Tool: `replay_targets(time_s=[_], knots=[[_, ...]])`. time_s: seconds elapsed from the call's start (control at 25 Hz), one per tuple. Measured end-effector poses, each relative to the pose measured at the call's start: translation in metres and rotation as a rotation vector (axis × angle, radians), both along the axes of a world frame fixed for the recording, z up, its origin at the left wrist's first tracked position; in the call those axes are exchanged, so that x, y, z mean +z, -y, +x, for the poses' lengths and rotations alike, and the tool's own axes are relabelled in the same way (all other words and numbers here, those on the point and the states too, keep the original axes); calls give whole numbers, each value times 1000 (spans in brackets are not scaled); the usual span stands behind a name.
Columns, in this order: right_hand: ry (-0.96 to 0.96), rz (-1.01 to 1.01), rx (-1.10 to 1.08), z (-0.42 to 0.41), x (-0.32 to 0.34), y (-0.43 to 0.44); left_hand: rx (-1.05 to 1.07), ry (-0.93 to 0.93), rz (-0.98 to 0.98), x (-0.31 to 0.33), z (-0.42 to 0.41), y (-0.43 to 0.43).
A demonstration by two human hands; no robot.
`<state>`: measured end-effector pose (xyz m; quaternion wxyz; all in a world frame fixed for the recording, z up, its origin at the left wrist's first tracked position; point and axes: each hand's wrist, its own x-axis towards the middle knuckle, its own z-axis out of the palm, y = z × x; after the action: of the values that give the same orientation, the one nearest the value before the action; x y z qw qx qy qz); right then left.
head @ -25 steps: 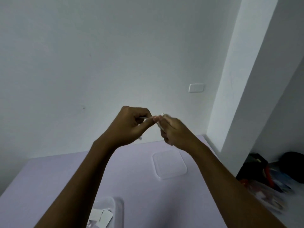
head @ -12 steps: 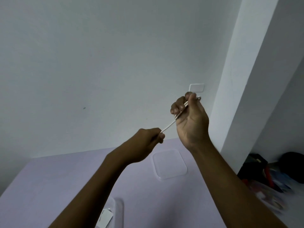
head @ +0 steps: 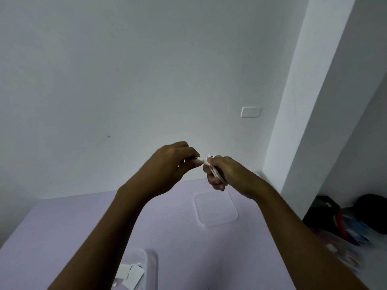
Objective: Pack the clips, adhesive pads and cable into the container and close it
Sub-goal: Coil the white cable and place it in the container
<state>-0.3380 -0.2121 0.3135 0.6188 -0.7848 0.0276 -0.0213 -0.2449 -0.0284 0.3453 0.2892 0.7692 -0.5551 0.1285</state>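
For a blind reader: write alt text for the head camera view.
Two bare hands, left hand and right hand, held above a lilac table, wind a white cable into a small coil. A clear lid lies on the table beyond; the open container holding white adhesive pads sits near.

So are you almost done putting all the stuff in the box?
About halfway. Some white adhesive pads already sit in the clear container at the bottom edge; clips can't be made out. Both hands, left hand and right hand, hold the white cable up above the table, bunched in loops. The cable isn't packed yet, and the lid lies off on the table.
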Motion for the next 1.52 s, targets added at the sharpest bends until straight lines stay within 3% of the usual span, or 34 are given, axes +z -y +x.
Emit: replay_targets(time_s=[0.28,0.44,0.56,1.0,1.12,1.24,1.36,1.52], knots=[[-132,491,404,-4,1,-11,-96,-357,-184,-3,-3,-3],[-176,546,478,4,-6,-24,-67,-447,-316,-14,-2,-15],[-214,592,500,13,-13,-36,-61,-466,-292,-23,5,-29],[-326,643,553,86,-39,-112,-149,-828,-248,-63,54,-121],[-112,463,375,113,-40,-140,-56,-749,-291,-66,80,-147],[127,154,152,132,-43,-161,75,-615,-313,-70,106,-172],[203,-106,47,146,-52,-185,164,-393,-298,-82,132,-195],[192,-172,-31,159,-66,-215,203,-73,-241,-105,156,-208]])
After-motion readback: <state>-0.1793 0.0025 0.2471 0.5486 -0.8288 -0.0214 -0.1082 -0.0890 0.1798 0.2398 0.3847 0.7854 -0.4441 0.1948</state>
